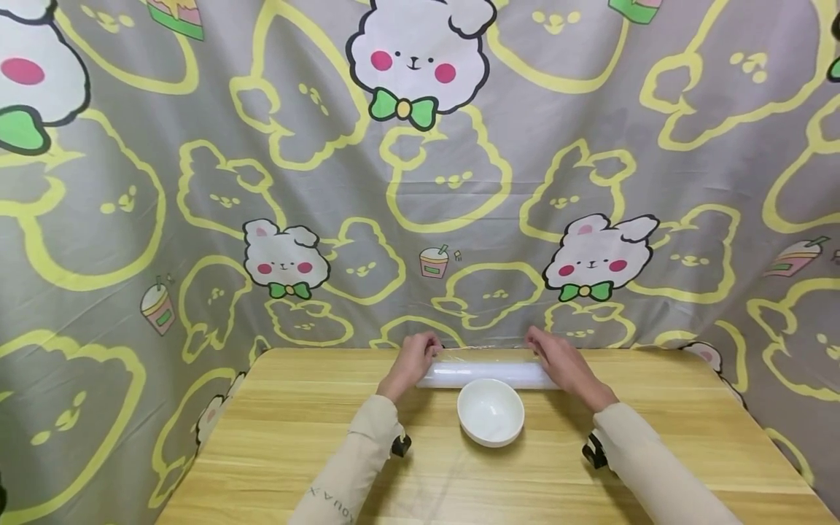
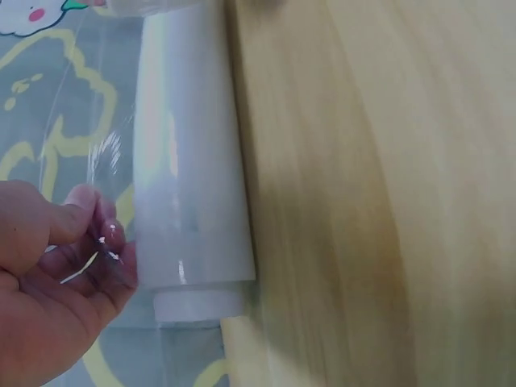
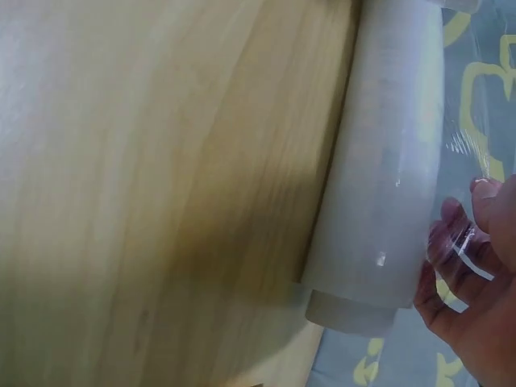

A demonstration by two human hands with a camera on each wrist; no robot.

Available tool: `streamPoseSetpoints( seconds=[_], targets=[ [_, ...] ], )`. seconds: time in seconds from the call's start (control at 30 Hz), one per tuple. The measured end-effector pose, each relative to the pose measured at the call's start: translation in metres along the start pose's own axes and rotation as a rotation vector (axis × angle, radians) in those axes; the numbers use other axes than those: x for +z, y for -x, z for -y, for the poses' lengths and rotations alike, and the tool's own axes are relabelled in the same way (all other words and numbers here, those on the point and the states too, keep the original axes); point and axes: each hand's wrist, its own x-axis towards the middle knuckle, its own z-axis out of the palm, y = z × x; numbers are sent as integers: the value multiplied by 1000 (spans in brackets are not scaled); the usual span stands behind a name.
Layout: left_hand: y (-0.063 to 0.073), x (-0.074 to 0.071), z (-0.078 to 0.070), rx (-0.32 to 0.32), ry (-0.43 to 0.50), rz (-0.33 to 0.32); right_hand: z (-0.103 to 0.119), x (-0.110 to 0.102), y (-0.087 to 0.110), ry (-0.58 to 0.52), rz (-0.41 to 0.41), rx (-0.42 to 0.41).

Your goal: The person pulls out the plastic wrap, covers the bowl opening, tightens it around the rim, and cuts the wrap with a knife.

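1. Clear film (image 1: 485,355) is being held out along the far side of its roll (image 1: 485,375), its edge being stretched between two hands.
2. At one end, the film is being pinched by the left hand (image 1: 412,363), thumb and fingertips being brought together on it.
3. At the other end, it is being gripped likewise by the right hand (image 1: 559,361), thumb and fingers being closed on it.
4. Between the hands, the roll is being supported crosswise at the far edge of the table (image 1: 262,452).
5. Nearer, a white bowl (image 1: 491,430) is being borne upright; the roll is being partly overlapped by its rim in the head view, so contact cannot be told.
6. Beyond, the table is being backed by a patterned cloth (image 1: 453,175).
7. Seemingly, film is being drawn off the roll; the next move probably calls for both grips being kept level and the sheet being held taut.
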Motion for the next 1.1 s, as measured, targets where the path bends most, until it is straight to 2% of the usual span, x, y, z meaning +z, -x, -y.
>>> streamPoseSetpoints(
  seconds=[0.17, 0.4, 0.8, 0.97, 1.1],
  targets=[
    [-6, -6, -1, -18, 9, -21, 3, -2, -6, -26, 6, 11],
    [-14, -13, -4, -7, -40, -21, 4, -10, -13, -90, -6, 16],
    [-23, -27, -11, -7, 34, -43, 7, -21, -26, -113, -73, -46],
    [-28, -31, -16, 18, 3, -72, 8, -27, -31, -77, -130, -128],
    [-31, -38, -21, 11, 12, -89, 9, -33, -37, -60, -145, -161]
  ],
)
